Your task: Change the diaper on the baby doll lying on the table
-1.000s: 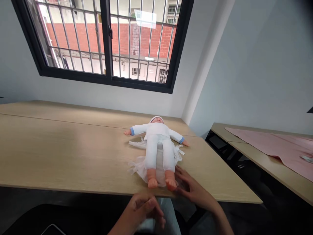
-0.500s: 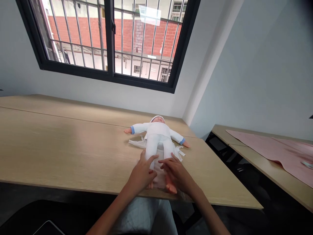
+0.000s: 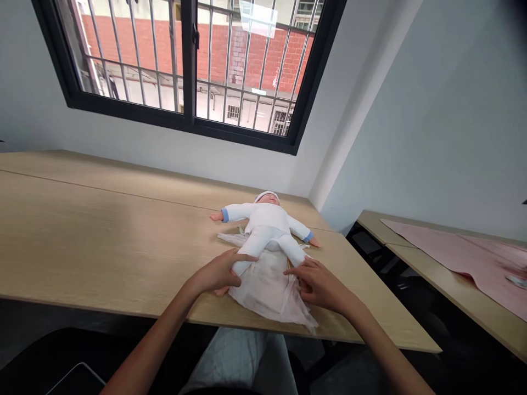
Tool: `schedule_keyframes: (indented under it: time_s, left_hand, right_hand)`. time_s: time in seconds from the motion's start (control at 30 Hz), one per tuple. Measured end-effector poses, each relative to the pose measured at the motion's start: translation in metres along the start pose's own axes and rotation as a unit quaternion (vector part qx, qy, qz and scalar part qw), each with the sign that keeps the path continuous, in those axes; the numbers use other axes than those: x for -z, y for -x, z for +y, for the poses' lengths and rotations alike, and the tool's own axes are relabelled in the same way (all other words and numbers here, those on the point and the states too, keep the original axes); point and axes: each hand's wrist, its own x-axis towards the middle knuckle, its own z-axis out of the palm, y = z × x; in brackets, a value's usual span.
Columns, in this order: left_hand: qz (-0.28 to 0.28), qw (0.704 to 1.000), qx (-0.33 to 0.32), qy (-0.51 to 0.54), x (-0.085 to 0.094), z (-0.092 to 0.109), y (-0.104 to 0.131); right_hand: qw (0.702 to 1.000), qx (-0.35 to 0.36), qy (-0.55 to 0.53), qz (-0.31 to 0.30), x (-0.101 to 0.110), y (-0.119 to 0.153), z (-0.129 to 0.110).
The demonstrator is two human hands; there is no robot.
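Observation:
A baby doll in white clothes with blue cuffs and a white cap lies on its back, head toward the window and arms outspread. Its legs are spread apart. My left hand is wrapped round the lower leg on the left, with the bare foot showing below it. On the right, my right hand grips the other lower leg, whose foot is hidden behind the hand. A thin, crumpled white cloth lies under the doll and between its legs, reaching close to the table's front edge.
The doll lies on a light wooden table whose front edge is near my lap. A barred window is in the wall behind. To the right, across a dark gap, a second table carries a pink cloth.
Both hands have moved outward, spreading the doll's legs apart. More of the white cloth between them now shows. The camera view has shifted slightly.

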Motion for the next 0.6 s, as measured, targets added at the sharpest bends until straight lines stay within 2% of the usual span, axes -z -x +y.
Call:
schedule_keyframes:
  time_s: [0.07, 0.17, 0.33, 0.47, 0.6]
  left_hand:
    - [-0.004, 1.0, -0.007, 0.0, 0.001, -0.001, -0.001]
    - [-0.018, 0.999, 0.024, 0.011, 0.001, -0.005, -0.003]
    - [-0.015, 1.0, 0.02, 0.002, 0.001, -0.009, -0.001]
    - [-0.018, 0.999, 0.038, -0.016, 0.001, -0.005, 0.002]
    - [0.014, 0.999, -0.01, -0.05, -0.003, -0.004, 0.001]
  right_hand:
    - [1.0, 0.001, -0.002, -0.003, -0.001, 0.0, -0.003]
    - [1.0, 0.007, -0.002, 0.004, -0.007, -0.001, -0.008]
    - [0.998, -0.011, -0.018, 0.067, -0.021, -0.003, -0.005]
    - [0.982, -0.03, -0.146, 0.116, -0.021, -0.005, 0.001]
    - [0.935, -0.068, -0.313, 0.152, -0.013, -0.005, 0.002]
